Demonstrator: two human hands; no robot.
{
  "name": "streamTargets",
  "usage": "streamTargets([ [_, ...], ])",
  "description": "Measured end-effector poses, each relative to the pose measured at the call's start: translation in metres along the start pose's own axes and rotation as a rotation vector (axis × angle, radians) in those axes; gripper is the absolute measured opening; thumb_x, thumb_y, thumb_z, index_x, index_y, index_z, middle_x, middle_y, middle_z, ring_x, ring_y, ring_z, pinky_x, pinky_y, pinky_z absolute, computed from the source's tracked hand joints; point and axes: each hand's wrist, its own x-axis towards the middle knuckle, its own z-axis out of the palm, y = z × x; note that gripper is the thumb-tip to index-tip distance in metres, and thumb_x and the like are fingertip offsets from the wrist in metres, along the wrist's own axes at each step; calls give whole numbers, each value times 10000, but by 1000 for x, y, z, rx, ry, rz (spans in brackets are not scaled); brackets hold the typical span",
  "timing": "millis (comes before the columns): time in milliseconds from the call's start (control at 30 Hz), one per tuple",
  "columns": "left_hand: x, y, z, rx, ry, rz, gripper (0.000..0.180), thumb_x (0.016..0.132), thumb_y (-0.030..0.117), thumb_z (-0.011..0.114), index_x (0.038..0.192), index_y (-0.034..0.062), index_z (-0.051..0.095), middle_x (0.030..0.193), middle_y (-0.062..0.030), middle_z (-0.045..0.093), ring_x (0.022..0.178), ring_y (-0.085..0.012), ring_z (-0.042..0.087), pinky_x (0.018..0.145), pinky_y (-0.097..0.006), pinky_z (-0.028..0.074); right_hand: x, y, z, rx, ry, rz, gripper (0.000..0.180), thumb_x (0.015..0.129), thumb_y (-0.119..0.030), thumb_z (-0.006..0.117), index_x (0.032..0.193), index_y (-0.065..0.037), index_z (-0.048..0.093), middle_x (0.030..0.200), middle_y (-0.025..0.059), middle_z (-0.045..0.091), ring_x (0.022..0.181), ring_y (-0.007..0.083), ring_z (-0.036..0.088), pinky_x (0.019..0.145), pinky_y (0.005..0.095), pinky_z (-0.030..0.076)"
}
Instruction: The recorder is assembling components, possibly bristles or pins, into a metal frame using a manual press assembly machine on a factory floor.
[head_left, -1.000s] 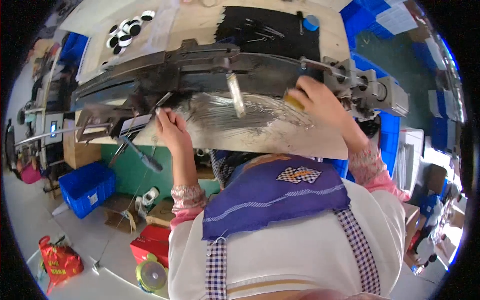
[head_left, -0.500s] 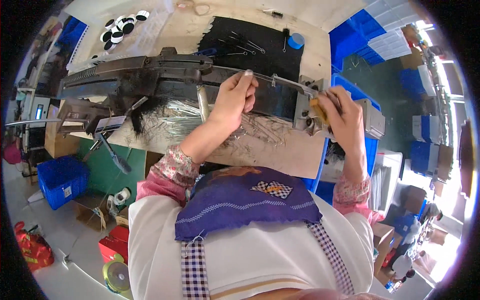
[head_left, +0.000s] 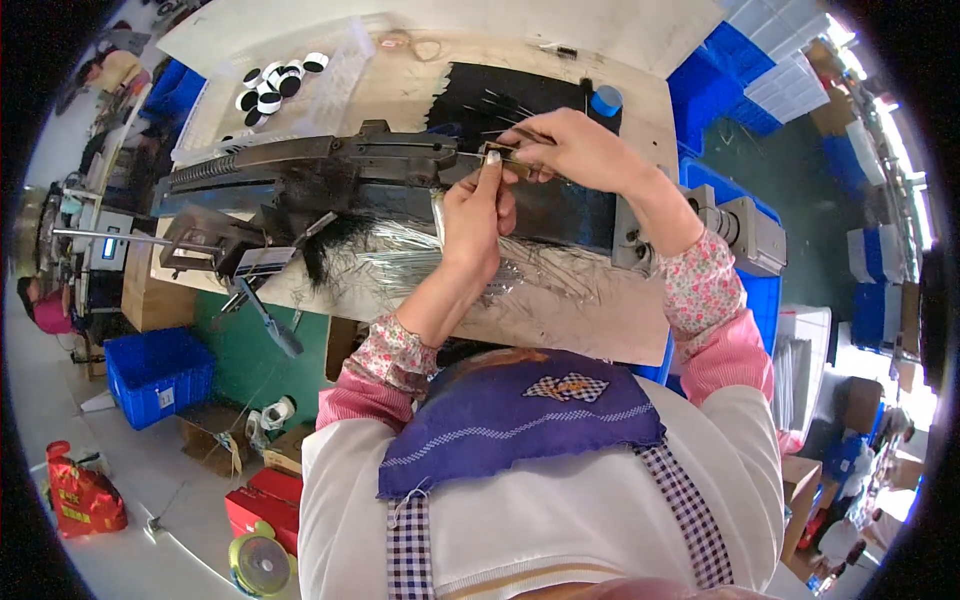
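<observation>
Both hands meet over the top of a long dark metal machine (head_left: 330,170) that lies across the wooden bench (head_left: 600,310). The left hand (head_left: 478,215) rises from six o'clock with thumb and forefinger closed in a pinch on a small brass-coloured piece (head_left: 497,155), the other fingers curled in; the right hand (head_left: 575,150) comes from three o'clock, its fingertips also closed about the same piece and apparently about a thin dark rod or wire, though what exactly it holds there is too small to tell. The piece sits just at the right-hand end of the machine's upper rail, at about twelve o'clock from the left wrist. Below the hands, toward six and seven o'clock, a loose spread of thin silvery wires (head_left: 440,265) covers the bench, with a tuft of dark fibres (head_left: 325,250) at eight o'clock. The likeliest trouble, as I judge it, is the small piece slipping from such a fine two-handed pinch and dropping among those wires, where it would be hard to find. A forearm brushing the pile could also sweep wires off the bench edge. Fingers working so near the machine's rail and clamps risk a nip if anything on it shifts.
</observation>
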Motion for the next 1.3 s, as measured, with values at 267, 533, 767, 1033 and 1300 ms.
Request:
streamTargets([
  [267, 6, -11, 4, -400, -312, -153, 707, 950, 569, 335, 1310, -38, 365, 1312, -167, 459, 1270, -258, 403, 1094, -418, 305, 19, -10, -16, -91, -202, 122, 295, 914, -141, 543, 1174, -9, 589, 839, 66, 646, 709, 136, 601, 661, 281, 506],
  [533, 3, 26, 0, -843, -306, -276, 746, 934, 592, 351, 1270, -74, 350, 1315, -188, 417, 1261, -280, 396, 1074, -398, 343, -2, -11, -12, -802, 407, -266, 371, 845, -202, 569, 1197, -87, 564, 893, 174, 558, 882, 353, 551, 814, 417, 453],
  [767, -7, 16, -3, -778, -254, -159, 685, 942, 574, 348, 1270, -21, 426, 1331, -158, 473, 1278, -289, 411, 1120, -406, 279, -5, -11, 8, -363, 415, -302, 206, 746, -63, 636, 946, -88, 682, 786, 47, 580, 813, 225, 581, 677, 362, 441],
  [1033, -13, 13, -5, -676, -243, -83, 687, 955, 554, 357, 1313, -32, 352, 1326, -144, 437, 1274, -237, 395, 1114, -380, 280, 5, -14, 20, -611, 369, -443, 125, 763, -103, 643, 873, -102, 702, 761, 36, 598, 770, 215, 594, 796, 346, 387],
  [1300, -9, 23, -2, -630, -196, -87, 637, 967, 522, 340, 1180, -69, 448, 1254, -202, 497, 1231, -313, 448, 1111, -407, 305, -11, -13, 7, -720, 375, -447, 128, 739, -107, 668, 863, -106, 698, 744, 31, 583, 789, 205, 600, 788, 345, 380],
])
